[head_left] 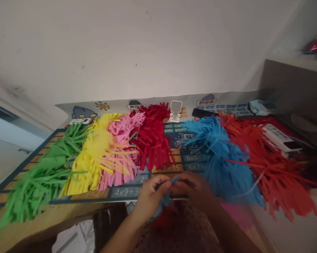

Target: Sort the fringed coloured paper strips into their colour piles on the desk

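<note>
My left hand [151, 196] is closed, thumb against fingers, on a blue paper tassel [162, 206] just off the table's front edge. My right hand [196, 189] pinches the tassel's upper end, which shows between the two hands as a narrow blue piece. The tassel's lower part hangs under my left hand and is partly hidden and blurred. On the table to my right lie blue fringed tassels [213, 137] and orange-red ones [269, 161]. Dark red fringe [154, 140] lies straight ahead. Farther left are pink [123, 165], yellow [95, 151] and green tassels [46, 172].
A printed mat [121, 192] covers the table. Along the back are a white folding stand [176, 110], a dark phone-like object [204, 113] and a small white device [80, 121]. A white box-like item [279, 137] lies at right. The wall [158, 49] rises behind.
</note>
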`<state>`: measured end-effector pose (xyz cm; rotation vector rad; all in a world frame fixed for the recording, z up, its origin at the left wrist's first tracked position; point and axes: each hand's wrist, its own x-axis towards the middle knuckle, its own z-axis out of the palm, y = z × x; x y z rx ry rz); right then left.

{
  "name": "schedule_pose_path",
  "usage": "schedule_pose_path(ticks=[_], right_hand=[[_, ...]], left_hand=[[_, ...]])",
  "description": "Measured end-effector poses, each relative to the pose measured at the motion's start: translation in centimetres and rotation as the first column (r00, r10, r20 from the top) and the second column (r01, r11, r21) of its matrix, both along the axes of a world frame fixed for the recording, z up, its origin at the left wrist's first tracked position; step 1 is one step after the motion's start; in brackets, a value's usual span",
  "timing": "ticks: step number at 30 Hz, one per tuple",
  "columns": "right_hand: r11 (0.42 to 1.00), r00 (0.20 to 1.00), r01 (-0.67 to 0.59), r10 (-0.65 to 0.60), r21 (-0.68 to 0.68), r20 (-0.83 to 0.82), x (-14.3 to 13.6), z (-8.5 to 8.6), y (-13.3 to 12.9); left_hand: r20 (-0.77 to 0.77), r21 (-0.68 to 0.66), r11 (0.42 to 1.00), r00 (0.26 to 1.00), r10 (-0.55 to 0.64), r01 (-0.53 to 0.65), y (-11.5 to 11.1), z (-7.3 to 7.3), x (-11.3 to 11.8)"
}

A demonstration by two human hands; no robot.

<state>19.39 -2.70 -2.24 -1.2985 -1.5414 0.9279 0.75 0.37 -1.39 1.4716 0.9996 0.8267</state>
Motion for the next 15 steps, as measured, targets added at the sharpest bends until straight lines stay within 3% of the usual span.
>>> schedule_pose_path(ticks=[3,5,7,9,12,15], right_hand=[[0.999,0.999,-0.017,0.015,0.039,0.038,-0.4,-0.1,0.0],[0.996,0.996,0.011,-0.018,0.084,0.082,-0.5,-0.1,-0.2],[0.987,0.989,0.066,-0.085,0.143,0.124,-0.7,-0.1,-0.4],[0.973,0.977,0.123,-0.153,0.194,0.147,-1.0,-0.1,-0.7],[0.95,0.963,0.192,-0.23,0.247,0.138,-1.4,-0.4,-1.1],[0.942,0.956,0.224,-0.262,0.251,0.131,-1.5,-0.6,-1.4]], left_hand=[[0.024,0.012,1.0,1.0,0.013,-0.013,-0.1,-0.1,0.4],[-0.006,0.172,0.984,0.998,0.056,-0.054,-0.3,-0.2,0.6],[-0.031,0.418,0.903,0.991,0.129,-0.104,-0.4,-0.4,0.8],[-0.026,0.612,0.779,0.981,0.194,-0.138,-0.6,-0.8,1.0],[0.0,0.733,0.659,0.969,0.247,-0.168,-0.9,-1.3,1.4],[0.009,0.763,0.623,0.966,0.257,-0.173,-1.0,-1.4,1.7]])
